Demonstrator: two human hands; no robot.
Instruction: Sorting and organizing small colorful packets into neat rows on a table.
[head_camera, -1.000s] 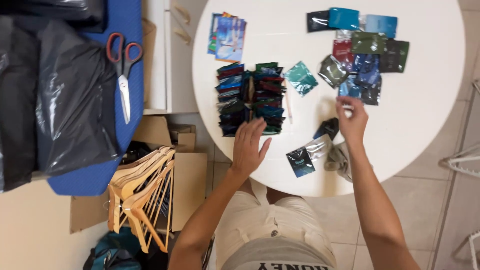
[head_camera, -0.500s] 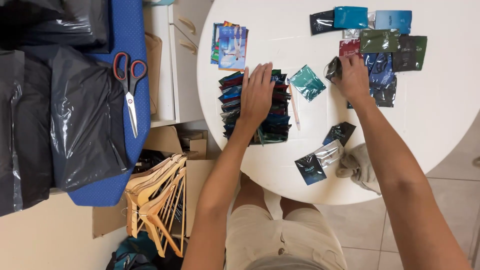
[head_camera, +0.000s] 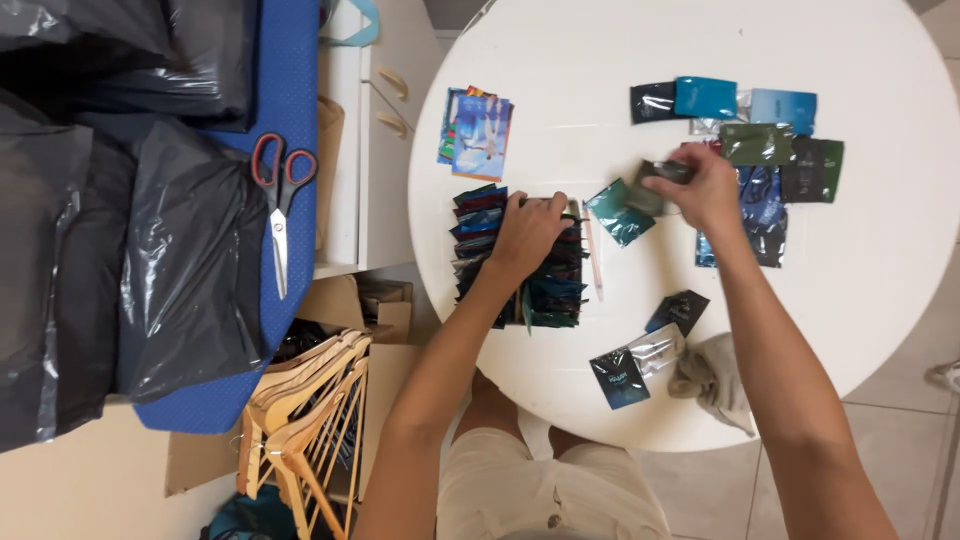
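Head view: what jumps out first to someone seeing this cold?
Two bare arms reach over a round white table: the left hand rests on a dense stack of dark packets, and the right hand pinches one small dark packet beside loose packets spread at the far right. Off the table, red-handled scissors lie on a blue surface between black plastic bags.

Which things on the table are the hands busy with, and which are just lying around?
In use:
- left hand on the row of dark foil packets
- right hand gripping a small dark packet
- spread of green and blue packets

Lying about:
- red-handled scissors
- black plastic bags
- wooden hangers
- grey cloth
- colourful cards
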